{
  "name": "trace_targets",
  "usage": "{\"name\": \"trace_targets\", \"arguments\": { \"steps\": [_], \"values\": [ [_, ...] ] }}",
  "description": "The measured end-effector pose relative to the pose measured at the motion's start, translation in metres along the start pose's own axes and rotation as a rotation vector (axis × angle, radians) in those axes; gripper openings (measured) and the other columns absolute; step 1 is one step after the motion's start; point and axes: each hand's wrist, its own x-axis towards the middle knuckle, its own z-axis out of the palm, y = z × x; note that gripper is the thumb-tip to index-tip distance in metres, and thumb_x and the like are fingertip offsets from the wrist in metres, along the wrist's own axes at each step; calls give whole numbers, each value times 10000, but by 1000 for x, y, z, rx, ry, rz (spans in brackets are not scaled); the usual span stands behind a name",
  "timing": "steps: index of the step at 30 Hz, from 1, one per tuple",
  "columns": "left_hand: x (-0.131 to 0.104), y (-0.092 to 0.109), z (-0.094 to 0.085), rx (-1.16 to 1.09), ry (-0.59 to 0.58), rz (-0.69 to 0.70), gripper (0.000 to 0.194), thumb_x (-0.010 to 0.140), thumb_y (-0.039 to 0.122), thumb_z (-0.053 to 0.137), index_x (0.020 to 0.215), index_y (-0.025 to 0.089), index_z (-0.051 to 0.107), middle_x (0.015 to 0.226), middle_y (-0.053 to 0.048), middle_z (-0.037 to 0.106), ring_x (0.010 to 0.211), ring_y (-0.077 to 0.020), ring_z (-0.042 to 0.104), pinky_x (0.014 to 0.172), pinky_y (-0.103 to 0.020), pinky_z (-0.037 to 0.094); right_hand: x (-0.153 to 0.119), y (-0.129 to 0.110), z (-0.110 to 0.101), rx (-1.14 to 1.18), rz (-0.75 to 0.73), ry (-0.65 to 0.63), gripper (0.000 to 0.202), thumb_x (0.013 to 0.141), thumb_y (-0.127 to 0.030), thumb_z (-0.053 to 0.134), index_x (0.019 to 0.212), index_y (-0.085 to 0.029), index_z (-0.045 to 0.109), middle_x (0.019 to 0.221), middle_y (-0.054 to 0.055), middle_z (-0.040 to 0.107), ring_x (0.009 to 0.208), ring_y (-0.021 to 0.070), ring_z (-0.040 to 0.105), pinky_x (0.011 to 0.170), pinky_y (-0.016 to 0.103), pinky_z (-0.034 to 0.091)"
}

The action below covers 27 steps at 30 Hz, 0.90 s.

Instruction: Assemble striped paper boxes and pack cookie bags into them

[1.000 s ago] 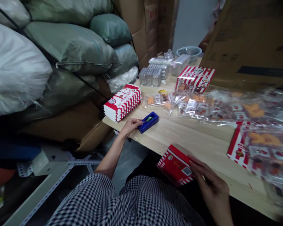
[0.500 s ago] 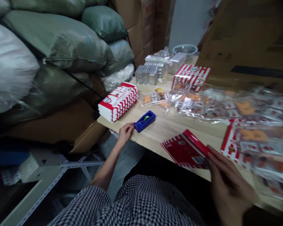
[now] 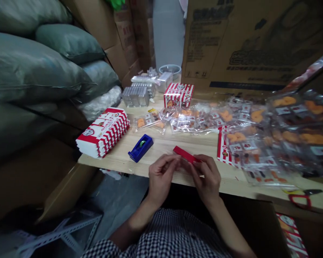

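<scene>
My right hand [image 3: 206,176] grips a red folded cardboard box [image 3: 187,154], turned so that mostly a narrow red side shows. My left hand [image 3: 161,175] is closed in a pinch close to the box's near edge. Whatever lies between its fingertips is too small to make out. To the left of my hands a blue tape dispenser [image 3: 140,148] with a green roll stands on the wooden table [image 3: 161,142]. Beyond it lies a stack of red-and-white striped flat boxes [image 3: 103,132].
Clear bags of snacks [image 3: 247,143] cover the table's right side. A striped made-up box [image 3: 179,95], clear plastic trays [image 3: 136,96] and a basin [image 3: 170,69] stand behind. Red-handled scissors [image 3: 301,200] lie at the right front edge. Large sacks [image 3: 37,68] are piled at left.
My left hand has left the tape dispenser's end and come over to the box. My right hand has brought the box leftward and tilted it edge-on. The view has turned right.
</scene>
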Motion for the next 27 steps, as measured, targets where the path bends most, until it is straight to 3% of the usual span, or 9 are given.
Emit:
{"name": "trace_targets", "arguments": {
  "steps": [4, 8, 10, 12, 16, 21, 23, 25, 27],
  "values": [
    [4, -1, 23, -178, -26, -122, 228, 846, 301, 724, 1048, 197, 743, 811, -26, 728, 712, -138, 669, 715, -255, 550, 5, -5, 4, 45, -1, 15, 107, 916, -126, 614, 898, -231, 616, 1047, 96, 618, 946, 239, 624, 738, 414, 594],
    [11, -10, 27, -346, -52, -263, 716, 807, 292, 769, 1450, 253, 456, 757, 17, 716, 674, -118, 669, 708, -244, 551, 8, -6, 0, 67, -15, 5, 128, 922, -114, 589, 888, -234, 615, 1024, 92, 629, 966, 245, 621, 740, 407, 575],
    [14, -13, 26, -393, -68, -309, 863, 794, 294, 784, 1521, 260, 321, 754, 20, 724, 658, -118, 673, 689, -240, 551, 10, -4, -2, 56, -32, -1, 137, 912, -103, 602, 935, -237, 622, 1014, 88, 642, 959, 247, 623, 766, 422, 558],
    [17, -14, 24, -386, -77, -342, 913, 771, 313, 805, 1526, 244, 297, 751, 12, 732, 639, -125, 677, 660, -238, 548, 12, -1, -4, 22, -57, -19, 221, 907, -101, 612, 1071, -247, 631, 1010, 86, 651, 961, 251, 620, 812, 449, 542],
    [22, -13, 20, -349, -96, -365, 933, 745, 355, 824, 1510, 212, 310, 695, 18, 718, 553, -117, 650, 595, -220, 523, 16, 5, -8, -59, -158, -120, 474, 922, -92, 575, 1331, -332, 584, 1023, 66, 636, 957, 237, 603, 973, 528, 485],
    [26, -23, 18, -291, -114, -395, 936, 748, 380, 816, 1509, 213, 299, 699, 8, 718, 560, -138, 663, 602, -247, 532, 21, 7, -12, -34, -140, -163, 500, 923, -107, 587, 1362, -346, 580, 1046, 78, 619, 1015, 253, 589, 1001, 557, 473],
    [30, -32, 14, -212, -158, -406, 844, 764, 420, 792, 1466, 186, 387, 620, 29, 672, 511, -133, 618, 564, -249, 511, 24, 8, -13, -10, -117, -185, 462, 929, -114, 580, 1338, -325, 607, 1050, 88, 618, 1044, 262, 583, 992, 560, 480],
    [38, -41, 8, -68, -169, -325, 676, 759, 444, 788, 1331, 166, 560, 547, 58, 582, 476, -111, 539, 533, -234, 459, 28, 8, -15, 33, -101, -205, 435, 935, -120, 570, 1313, -328, 630, 1040, 82, 615, 1047, 255, 589, 1003, 562, 476],
    [49, -46, 1, 118, -151, -137, 562, 713, 428, 829, 1198, 188, 678, 642, 33, 586, 564, -112, 535, 571, -237, 442, 32, 9, -16, 97, -92, -224, 436, 942, -132, 567, 1313, -353, 629, 1029, 65, 612, 1034, 236, 601, 1040, 569, 455]
  ]
}}
